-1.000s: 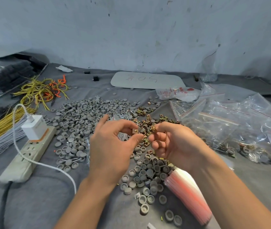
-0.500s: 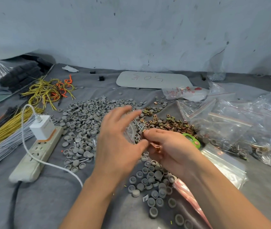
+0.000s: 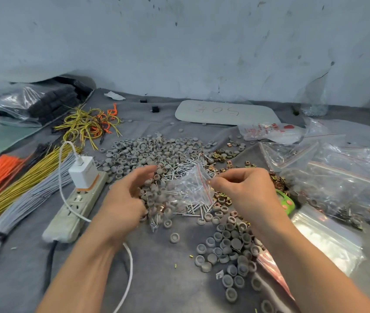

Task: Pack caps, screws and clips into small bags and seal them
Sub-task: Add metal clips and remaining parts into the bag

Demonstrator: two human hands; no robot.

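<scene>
A small clear zip bag (image 3: 188,188) with a red seal line is stretched between my hands above the grey cloth. My right hand (image 3: 245,190) pinches its top corner. My left hand (image 3: 123,199) curls around its lower left end, where some grey caps and a copper clip show through the plastic. Loose grey caps (image 3: 147,152) lie in a big pile behind the hands, and a smaller heap of caps (image 3: 229,247) lies in front. Silver screws (image 3: 188,166) are scattered under the bag. Brass clips (image 3: 222,154) lie to the right of the screws.
A power strip (image 3: 75,206) with a white charger (image 3: 83,171) and cable lies left of my hands. Bundles of yellow, grey and orange wires (image 3: 21,181) fill the left side. Filled clear bags (image 3: 337,177) pile up at the right, and empty zip bags (image 3: 269,265) are stacked under my right forearm.
My hands have moved apart and the bag is now pulled out between them. The clip that my fingers held a second ago is no longer between them. The camera view shifted closer.
</scene>
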